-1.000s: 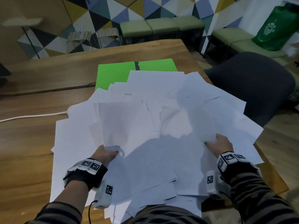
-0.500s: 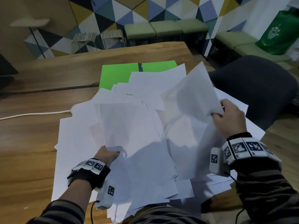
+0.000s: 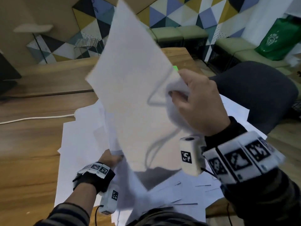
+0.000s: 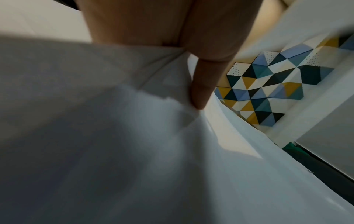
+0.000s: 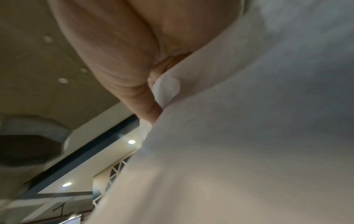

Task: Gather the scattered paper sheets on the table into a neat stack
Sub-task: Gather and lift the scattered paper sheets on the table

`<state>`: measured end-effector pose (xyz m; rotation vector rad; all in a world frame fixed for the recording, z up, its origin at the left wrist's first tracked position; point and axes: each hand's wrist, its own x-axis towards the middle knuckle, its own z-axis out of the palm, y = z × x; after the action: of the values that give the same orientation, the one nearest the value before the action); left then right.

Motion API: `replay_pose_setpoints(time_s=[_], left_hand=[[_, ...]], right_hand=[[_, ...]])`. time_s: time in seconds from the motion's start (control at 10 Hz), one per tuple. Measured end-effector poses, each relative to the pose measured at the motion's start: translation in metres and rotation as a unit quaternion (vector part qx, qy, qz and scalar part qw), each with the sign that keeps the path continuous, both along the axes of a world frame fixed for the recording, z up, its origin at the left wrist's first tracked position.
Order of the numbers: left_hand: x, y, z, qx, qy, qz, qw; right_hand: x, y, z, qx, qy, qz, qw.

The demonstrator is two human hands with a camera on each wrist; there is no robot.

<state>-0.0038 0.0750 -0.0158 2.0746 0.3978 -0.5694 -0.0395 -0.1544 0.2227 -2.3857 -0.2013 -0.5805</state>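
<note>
Two hands, right hand [image 3: 197, 103] pinching one raised paper sheet [image 3: 135, 82], left hand [image 3: 110, 158] gripping sheets [image 3: 84, 139] uncounted on one wooden surface [image 3: 29, 154]

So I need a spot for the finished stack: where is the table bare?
Bare wood lies left of the scattered sheets, on both sides of the white cable, and along the far edge of the table. The near right is crowded.

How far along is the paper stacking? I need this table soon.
Done: no neat stack shows yet. In hand: the right hand grips lifted sheets raised above the table; the left hand holds sheets at the pile's near edge. Left: most of the loose sheets lie fanned and unaligned, so nearly all the gathering remains.
</note>
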Motion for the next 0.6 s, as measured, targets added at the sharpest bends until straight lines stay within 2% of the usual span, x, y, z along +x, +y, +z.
replay_pose_setpoints(time_s=[0.1, 0.2, 0.3, 0.4, 0.5, 0.6], left_hand=[[0.000, 0.013, -0.017, -0.033, 0.020, 0.111, 0.993], [-0.004, 0.021, -0.031, -0.096, 0.040, 0.175, 0.979], [-0.002, 0.022, -0.028, -0.130, 0.047, 0.183, 0.973], [-0.003, 0.016, -0.019, -0.260, 0.101, 0.243, 0.929], [-0.004, 0.014, -0.020, -0.274, 0.109, 0.204, 0.933], [-0.005, 0.014, -0.031, -0.155, 0.037, 0.134, 0.978]], right_hand=[[0.035, -0.002, -0.037, 0.129, 0.060, -0.014, 0.990], [0.058, -0.009, -0.103, 0.165, 0.187, -0.066, 0.966], [0.051, -0.018, -0.170, 0.182, 0.311, -0.105, 0.927], [0.036, -0.019, -0.213, 0.134, 0.409, -0.106, 0.897], [0.027, -0.012, -0.225, 0.035, 0.455, -0.052, 0.888], [0.028, -0.011, -0.228, 0.042, 0.476, -0.021, 0.878]])
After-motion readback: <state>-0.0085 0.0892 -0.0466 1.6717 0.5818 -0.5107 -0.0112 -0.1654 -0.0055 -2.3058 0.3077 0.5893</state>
